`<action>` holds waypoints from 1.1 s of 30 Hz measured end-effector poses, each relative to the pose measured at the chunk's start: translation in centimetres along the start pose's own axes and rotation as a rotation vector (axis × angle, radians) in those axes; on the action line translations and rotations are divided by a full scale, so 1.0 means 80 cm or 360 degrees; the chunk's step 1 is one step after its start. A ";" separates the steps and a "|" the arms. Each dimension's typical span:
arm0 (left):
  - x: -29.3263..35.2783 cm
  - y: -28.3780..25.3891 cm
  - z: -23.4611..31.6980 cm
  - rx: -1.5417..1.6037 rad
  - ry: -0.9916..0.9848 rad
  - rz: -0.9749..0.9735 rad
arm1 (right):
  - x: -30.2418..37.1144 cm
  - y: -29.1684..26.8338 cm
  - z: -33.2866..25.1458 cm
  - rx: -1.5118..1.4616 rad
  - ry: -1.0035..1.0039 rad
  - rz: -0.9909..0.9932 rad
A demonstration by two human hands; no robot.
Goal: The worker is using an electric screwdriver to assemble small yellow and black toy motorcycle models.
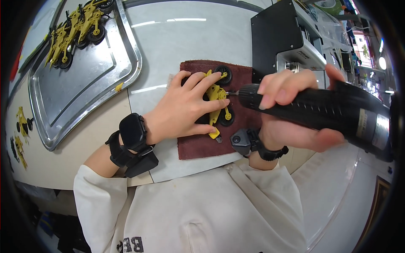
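A yellow toy motorcycle (pixel 216 93) with black wheels lies on its side on a dark red-brown cloth (pixel 190 147). My left hand (pixel 183 103) holds it down, fingers spread over the body and thumb at its near end. In my right hand (pixel 289 130) is a black electric screwdriver (pixel 325 107), gripped round its barrel and lying nearly level. Its thin bit (pixel 232 93) points left and reaches the middle of the motorcycle, close to my left index fingertip. Whether a screw sits under the bit is too small to tell.
At the far left, a metal tray (pixel 90 88) carries several yellow toy motorcycles (pixel 78 31), with a small yellow piece (pixel 119 87) on its rim. More yellow and black toy parts (pixel 22 122) lie left of it. A black box-shaped machine (pixel 274 38) stands beyond the cloth at right.
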State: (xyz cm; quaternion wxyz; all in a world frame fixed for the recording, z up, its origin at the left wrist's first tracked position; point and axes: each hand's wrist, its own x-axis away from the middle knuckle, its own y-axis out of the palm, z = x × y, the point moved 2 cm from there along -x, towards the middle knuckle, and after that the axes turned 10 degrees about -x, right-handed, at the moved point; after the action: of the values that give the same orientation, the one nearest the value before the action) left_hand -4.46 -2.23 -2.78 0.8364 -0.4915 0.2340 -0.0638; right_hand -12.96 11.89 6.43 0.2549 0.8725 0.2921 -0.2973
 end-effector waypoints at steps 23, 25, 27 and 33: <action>0.005 -0.001 -0.002 -0.0009 -0.0001 -0.0041 | 0.005 0.032 0.048 0.0466 0.0426 0.0043; 0.002 -0.001 -0.001 0.0013 0.0016 0.0035 | 0.005 0.025 0.012 0.0083 0.0282 0.0281; -0.003 0.005 0.005 0.0011 0.0042 0.0074 | -0.010 0.007 -0.055 0.0096 -0.0174 0.0217; -0.002 0.002 0.005 0.0014 0.0008 0.0025 | -0.066 -0.103 -0.117 0.1026 -0.0327 0.0843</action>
State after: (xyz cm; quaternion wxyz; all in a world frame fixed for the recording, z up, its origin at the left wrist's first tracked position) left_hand -4.42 -1.80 -2.71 0.8385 -0.4858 0.2396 -0.0595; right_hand -18.41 21.57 14.24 0.0643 0.9183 -0.0768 -0.3830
